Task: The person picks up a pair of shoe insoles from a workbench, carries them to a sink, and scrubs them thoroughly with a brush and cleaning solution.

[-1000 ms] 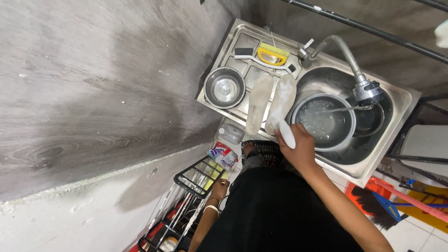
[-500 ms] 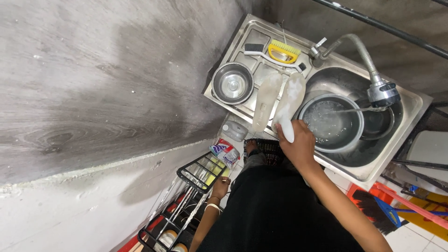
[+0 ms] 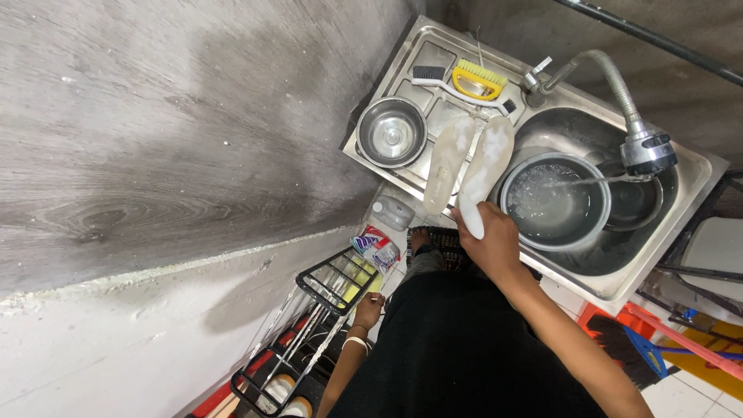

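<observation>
Right hand (image 3: 491, 241) had its fingers clamped on the white insole (image 3: 484, 174), upper middle of frame, on the sink's drainboard (image 3: 433, 58). Left hand (image 3: 368, 308) hung low, fingers loosely curled, empty. Looked soapy, could've easily slipped into the water-filled pot (image 3: 554, 201).

The sink's drainboard (image 3: 433, 58) is crowded by a steel bowl (image 3: 392, 132), brushes (image 3: 478, 80) and two insoles (image 3: 464, 166). A water-filled pot (image 3: 554, 201) under the faucet (image 3: 646, 151) seemingly fills the basin, leaving little passage.

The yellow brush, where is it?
In the head view, the yellow brush lies on the sink's draining board near the back edge, beside the tap's base, above the two white insoles and right of the steel bowl.
</observation>
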